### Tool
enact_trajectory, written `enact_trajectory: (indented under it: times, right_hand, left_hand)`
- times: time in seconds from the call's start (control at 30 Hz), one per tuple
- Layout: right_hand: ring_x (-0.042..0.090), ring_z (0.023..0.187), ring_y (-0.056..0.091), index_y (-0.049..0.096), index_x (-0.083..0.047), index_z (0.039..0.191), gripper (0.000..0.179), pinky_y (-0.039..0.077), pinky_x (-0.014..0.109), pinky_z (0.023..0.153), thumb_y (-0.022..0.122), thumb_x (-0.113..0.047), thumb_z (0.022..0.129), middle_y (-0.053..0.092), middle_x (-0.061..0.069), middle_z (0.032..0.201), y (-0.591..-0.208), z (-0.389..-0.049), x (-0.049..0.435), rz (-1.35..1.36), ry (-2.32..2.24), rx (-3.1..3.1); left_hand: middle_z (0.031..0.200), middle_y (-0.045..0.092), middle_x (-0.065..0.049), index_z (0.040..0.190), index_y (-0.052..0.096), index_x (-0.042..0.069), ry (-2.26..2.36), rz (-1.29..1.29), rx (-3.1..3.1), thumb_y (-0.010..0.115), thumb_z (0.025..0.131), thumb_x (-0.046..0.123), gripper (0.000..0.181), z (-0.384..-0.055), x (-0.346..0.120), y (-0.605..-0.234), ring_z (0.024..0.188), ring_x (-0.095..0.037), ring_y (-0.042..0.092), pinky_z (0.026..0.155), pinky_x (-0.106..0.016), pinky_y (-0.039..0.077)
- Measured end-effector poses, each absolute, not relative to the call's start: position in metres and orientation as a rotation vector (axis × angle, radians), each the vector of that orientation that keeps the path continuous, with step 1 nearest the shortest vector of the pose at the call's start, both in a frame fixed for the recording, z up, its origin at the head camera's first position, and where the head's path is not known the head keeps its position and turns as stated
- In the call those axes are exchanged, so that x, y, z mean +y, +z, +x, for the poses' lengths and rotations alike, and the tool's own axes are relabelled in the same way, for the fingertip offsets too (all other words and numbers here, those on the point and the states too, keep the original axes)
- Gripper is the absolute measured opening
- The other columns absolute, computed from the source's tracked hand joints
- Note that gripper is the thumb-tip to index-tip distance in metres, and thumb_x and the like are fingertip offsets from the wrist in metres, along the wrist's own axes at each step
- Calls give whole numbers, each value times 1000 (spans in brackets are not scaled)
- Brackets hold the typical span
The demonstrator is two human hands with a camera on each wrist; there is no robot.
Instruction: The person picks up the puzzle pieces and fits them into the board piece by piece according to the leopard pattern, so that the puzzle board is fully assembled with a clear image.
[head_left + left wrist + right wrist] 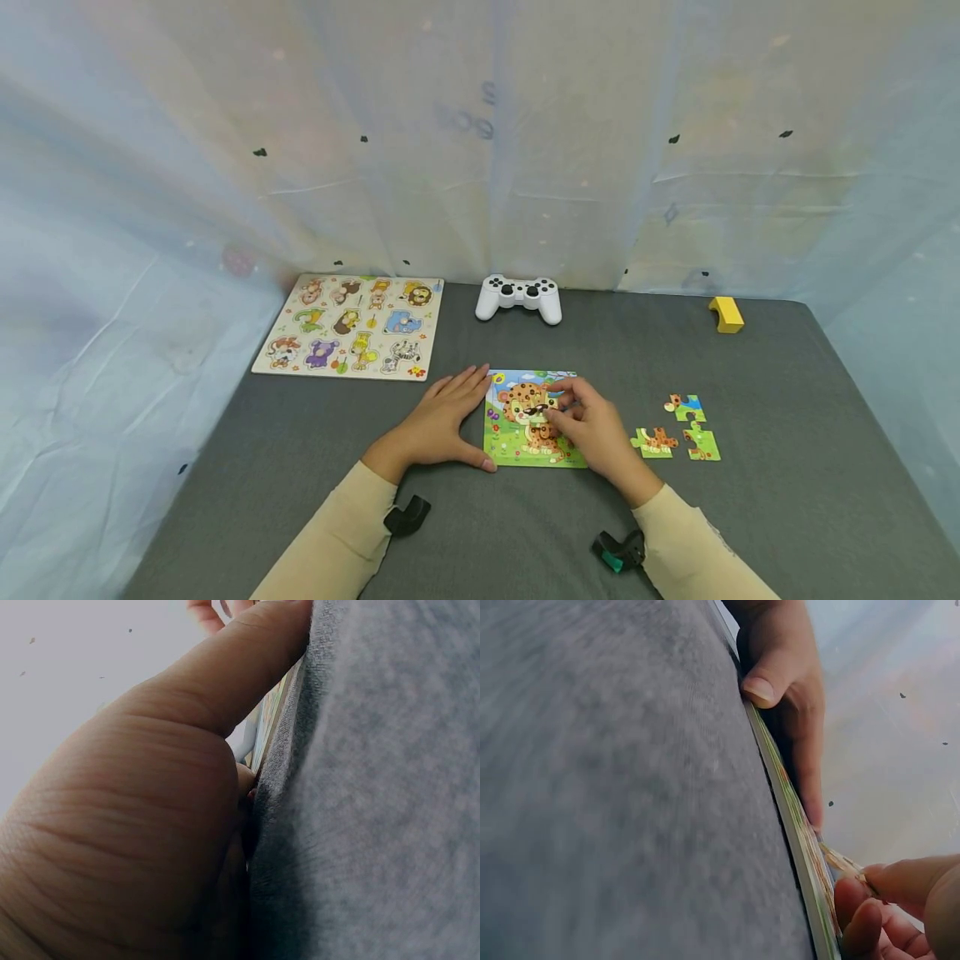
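Note:
A leopard jigsaw board (517, 446) lies flat on the grey table, its right part partly covered by my right hand (597, 427). That hand pinches a puzzle piece (841, 862) between thumb and fingers, tilted up off the board's surface in the right wrist view. My left hand (442, 423) is spread along the board's left edge, the thumb at the lower corner and the fingertips near the upper one. To the right lie three loose pieces: one with a spotted body (657, 442), one with an animal head (686, 407) and a mostly green one (702, 442).
Behind my left hand is a wooden animal puzzle board (348, 327). A white game controller (519, 298) sits at the back middle, and a yellow arch block (726, 315) at the back right. A pale sheet (570, 167) hangs along the table's far edge.

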State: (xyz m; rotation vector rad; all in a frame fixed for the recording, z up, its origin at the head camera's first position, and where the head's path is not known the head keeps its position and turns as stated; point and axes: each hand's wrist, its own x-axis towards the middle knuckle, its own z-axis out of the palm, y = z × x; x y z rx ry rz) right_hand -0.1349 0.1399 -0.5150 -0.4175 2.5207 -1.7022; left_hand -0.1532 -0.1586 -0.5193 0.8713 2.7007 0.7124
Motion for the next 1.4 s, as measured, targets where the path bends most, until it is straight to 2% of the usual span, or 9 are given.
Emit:
enact_trajectory:
  times: [0.17,0.4,0.53,0.63,0.7,0.93,1.4]
  right_hand:
    - [16,69,64,74,-6,128,26,53,32,59,79,-8,102,67,4,101,-514,-136,131,-391,-1620,2584]
    - [13,79,67,75,-7,131,31,55,35,67,82,-14,102,71,3,112,-513,-132,132,-481,-1512,2717]
    - [23,105,68,75,-6,132,33,58,48,89,82,-18,102,70,7,127,-513,-128,136,-739,-1283,2902]
    - [33,130,61,74,-5,137,40,48,57,109,83,-20,101,66,11,144,-512,-127,137,-967,-1050,2957]
    - [37,141,54,73,-5,142,45,43,59,115,82,-23,101,62,12,152,-512,-126,137,-1067,-919,2944]
    - [39,150,46,66,-6,152,56,43,65,113,81,-28,103,56,10,160,-512,-123,137,-1105,-684,2940]
    - [37,154,41,63,-7,156,58,45,68,109,77,-32,105,53,9,163,-512,-120,136,-1060,-661,2929]
  left_hand:
    - [182,7,-2,175,19,11,719,870,2698,91,76,72,136,-153,-159,-519,166,-21,4,130,-54,6]
    - [182,7,-2,175,20,11,716,876,2701,90,77,73,136,-154,-159,-522,166,-21,4,129,-55,6]
    - [182,7,-2,175,19,11,720,864,2698,91,77,71,136,-153,-159,-520,166,-21,4,130,-54,6]
    - [182,8,-3,175,20,10,720,866,2700,91,77,71,136,-153,-159,-519,166,-21,4,130,-54,6]
    - [182,8,-3,175,20,10,718,869,2702,91,76,71,136,-153,-158,-519,166,-22,5,130,-54,7]
    - [182,7,-3,175,19,10,707,876,2708,90,76,73,137,-154,-158,-519,166,-22,5,129,-54,7]
    - [182,11,-5,175,22,9,743,888,2701,91,76,72,136,-154,-158,-521,166,-25,7,129,-57,8]
